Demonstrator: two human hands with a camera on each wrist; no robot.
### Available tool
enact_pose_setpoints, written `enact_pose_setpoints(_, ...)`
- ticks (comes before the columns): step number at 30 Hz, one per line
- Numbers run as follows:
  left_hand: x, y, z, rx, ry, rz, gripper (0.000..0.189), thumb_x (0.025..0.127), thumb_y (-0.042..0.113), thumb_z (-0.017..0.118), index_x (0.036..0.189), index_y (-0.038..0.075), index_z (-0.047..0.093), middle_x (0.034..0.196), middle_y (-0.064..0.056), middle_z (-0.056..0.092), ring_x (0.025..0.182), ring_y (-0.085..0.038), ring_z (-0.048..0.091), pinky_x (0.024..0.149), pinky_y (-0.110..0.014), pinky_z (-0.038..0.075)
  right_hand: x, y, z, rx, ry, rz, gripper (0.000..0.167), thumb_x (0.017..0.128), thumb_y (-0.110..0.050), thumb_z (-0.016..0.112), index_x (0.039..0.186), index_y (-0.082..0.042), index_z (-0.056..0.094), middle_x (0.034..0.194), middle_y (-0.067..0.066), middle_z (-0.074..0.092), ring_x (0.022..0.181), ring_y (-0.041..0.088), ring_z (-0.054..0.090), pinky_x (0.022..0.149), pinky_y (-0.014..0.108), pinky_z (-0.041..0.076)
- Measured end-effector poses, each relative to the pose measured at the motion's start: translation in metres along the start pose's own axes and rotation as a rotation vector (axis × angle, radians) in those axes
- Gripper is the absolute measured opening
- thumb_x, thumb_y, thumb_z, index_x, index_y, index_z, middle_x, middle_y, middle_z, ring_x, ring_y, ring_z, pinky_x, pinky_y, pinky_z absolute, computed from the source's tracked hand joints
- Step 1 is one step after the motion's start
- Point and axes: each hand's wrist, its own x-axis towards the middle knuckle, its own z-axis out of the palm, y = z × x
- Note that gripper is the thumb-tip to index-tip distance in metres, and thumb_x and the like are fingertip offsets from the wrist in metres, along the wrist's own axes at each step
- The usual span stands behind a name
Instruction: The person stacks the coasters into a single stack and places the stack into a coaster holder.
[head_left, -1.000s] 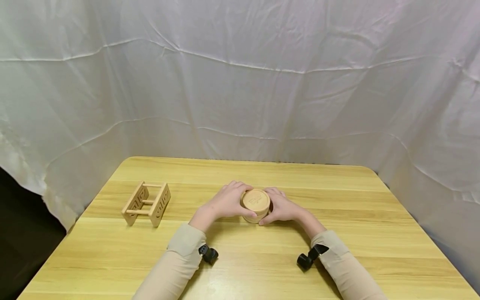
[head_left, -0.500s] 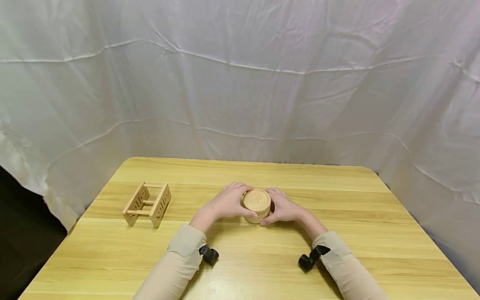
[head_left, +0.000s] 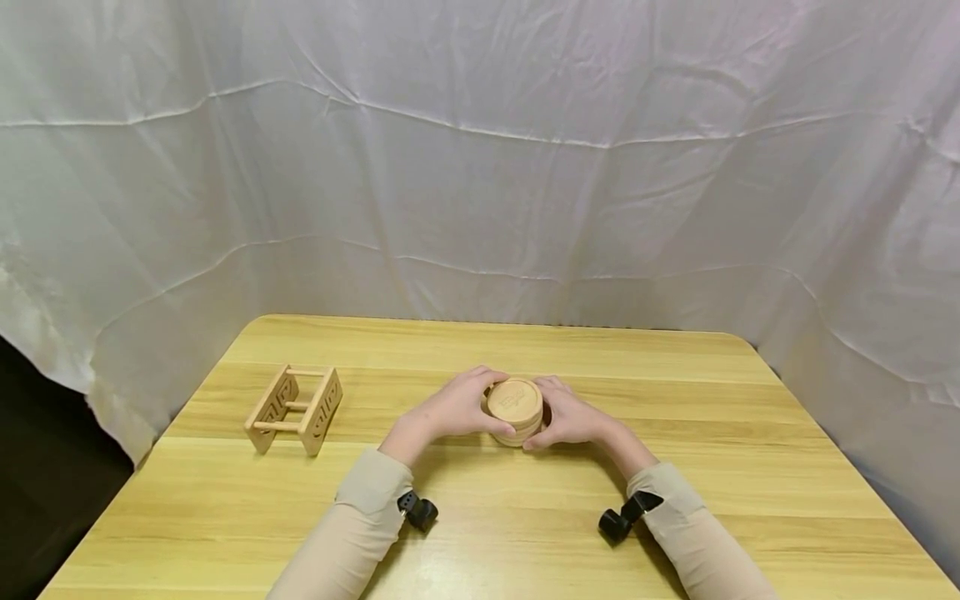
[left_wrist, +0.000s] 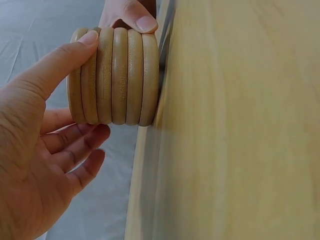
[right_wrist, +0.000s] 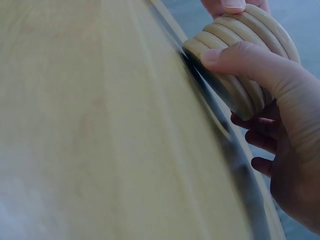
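A stack of several round wooden coasters stands on the table near its middle, the top one bearing a faint engraved mark. My left hand grips the stack from the left; in the left wrist view its thumb lies across the upper coasters, the fingers curving round the far side. From the right, my right hand holds the stack lower down. Its thumb presses the bottom coasters close to the tabletop in the right wrist view. The edges sit nearly flush, one on another.
To the left stands a wooden coaster rack with two cut-out side panels joined by thin rods. The light wood table runs back to a white cloth curtain. Something dark shows beyond the table's left edge.
The stack and my right hand have shifted very slightly to the right. Both hands keep their hold, and the rack stays where it was.
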Motion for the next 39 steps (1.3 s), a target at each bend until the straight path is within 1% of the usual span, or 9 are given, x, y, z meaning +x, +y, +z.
enact_pose_setpoints(6, 0.003, -0.004, 0.002, -0.064, 0.002, 0.018, 0.089, 0.075, 0.044, 0.082, 0.145, 0.004, 0.044, 0.138, -0.011, 0.057, 0.119, -0.020, 0.058, 0.104, -0.037, 0.049, -0.001, 0.001, -0.001, 0.005, 0.025, -0.038, 0.096, 0.063, -0.043, 0.083, 0.144, -0.010, 0.044, 0.140, 0.011, 0.051, 0.127, 0.025, 0.042, 0.110, 0.054, 0.037)
enact_pose_setpoints(10, 0.002, -0.006, 0.003, -0.129, -0.002, 0.013, 0.090, 0.074, 0.041, 0.084, 0.145, 0.004, 0.043, 0.136, -0.011, 0.060, 0.117, -0.020, 0.061, 0.103, -0.036, 0.050, -0.001, 0.002, -0.001, 0.018, 0.027, -0.031, 0.093, 0.064, -0.044, 0.083, 0.143, -0.011, 0.046, 0.133, 0.008, 0.055, 0.121, 0.022, 0.045, 0.106, 0.050, 0.041)
enact_pose_setpoints(14, 0.001, -0.006, 0.002, -0.163, -0.001, 0.002, 0.091, 0.074, 0.040, 0.084, 0.145, 0.003, 0.042, 0.136, -0.012, 0.060, 0.118, -0.021, 0.062, 0.103, -0.036, 0.051, -0.001, 0.002, -0.001, 0.058, 0.023, -0.010, 0.091, 0.063, -0.042, 0.085, 0.140, -0.012, 0.048, 0.129, 0.006, 0.057, 0.118, 0.020, 0.048, 0.105, 0.047, 0.042)
enact_pose_setpoints(19, 0.001, -0.006, 0.001, -0.177, 0.003, -0.006, 0.090, 0.073, 0.039, 0.085, 0.146, 0.004, 0.043, 0.137, -0.012, 0.059, 0.121, -0.022, 0.060, 0.104, -0.038, 0.050, 0.000, 0.001, 0.000, 0.105, 0.023, 0.018, 0.092, 0.062, -0.039, 0.087, 0.141, -0.012, 0.049, 0.131, 0.006, 0.056, 0.119, 0.020, 0.049, 0.107, 0.046, 0.041)
enact_pose_setpoints(25, 0.001, -0.009, 0.002, -0.228, -0.009, -0.020, 0.091, 0.074, 0.037, 0.084, 0.147, 0.004, 0.040, 0.139, -0.012, 0.057, 0.119, -0.026, 0.063, 0.102, -0.036, 0.052, -0.001, 0.000, -0.001, 0.136, 0.024, 0.037, 0.092, 0.062, -0.038, 0.087, 0.141, -0.011, 0.048, 0.129, 0.010, 0.056, 0.118, 0.022, 0.051, 0.106, 0.046, 0.041)
enact_pose_setpoints(31, 0.001, -0.012, 0.003, -0.284, 0.002, -0.023, 0.088, 0.073, 0.033, 0.086, 0.145, 0.006, 0.042, 0.137, -0.012, 0.059, 0.119, -0.028, 0.063, 0.103, -0.037, 0.052, -0.001, 0.000, -0.002, 0.189, 0.019, 0.032, 0.094, 0.065, -0.033, 0.086, 0.144, -0.007, 0.043, 0.136, 0.014, 0.053, 0.126, 0.027, 0.049, 0.112, 0.048, 0.037)
enact_pose_setpoints(34, 0.001, -0.015, 0.004, -0.309, 0.013, -0.017, 0.084, 0.072, 0.031, 0.087, 0.141, 0.009, 0.045, 0.133, -0.011, 0.061, 0.119, -0.025, 0.063, 0.101, -0.036, 0.053, 0.000, 0.001, -0.002, 0.234, 0.011, 0.011, 0.091, 0.068, -0.027, 0.086, 0.144, -0.004, 0.041, 0.134, 0.013, 0.056, 0.123, 0.025, 0.053, 0.111, 0.041, 0.040)
enact_pose_setpoints(37, 0.001, -0.018, 0.005, -0.325, 0.020, -0.011, 0.081, 0.072, 0.030, 0.087, 0.139, 0.009, 0.046, 0.131, -0.009, 0.062, 0.117, -0.022, 0.062, 0.099, -0.034, 0.054, -0.001, -0.006, -0.004, 0.270, -0.010, 0.005, 0.085, 0.071, -0.017, 0.084, 0.142, 0.000, 0.041, 0.127, 0.014, 0.060, 0.113, 0.021, 0.058, 0.103, 0.030, 0.047)
enact_pose_setpoints(39, 0.001, -0.019, 0.005, -0.331, 0.019, -0.016, 0.082, 0.072, 0.030, 0.087, 0.139, 0.009, 0.045, 0.131, -0.009, 0.062, 0.116, -0.020, 0.062, 0.098, -0.034, 0.054, -0.001, -0.006, -0.004, 0.294, -0.017, -0.001, 0.082, 0.071, -0.015, 0.084, 0.141, -0.001, 0.042, 0.123, 0.013, 0.062, 0.110, 0.019, 0.059, 0.098, 0.025, 0.048)
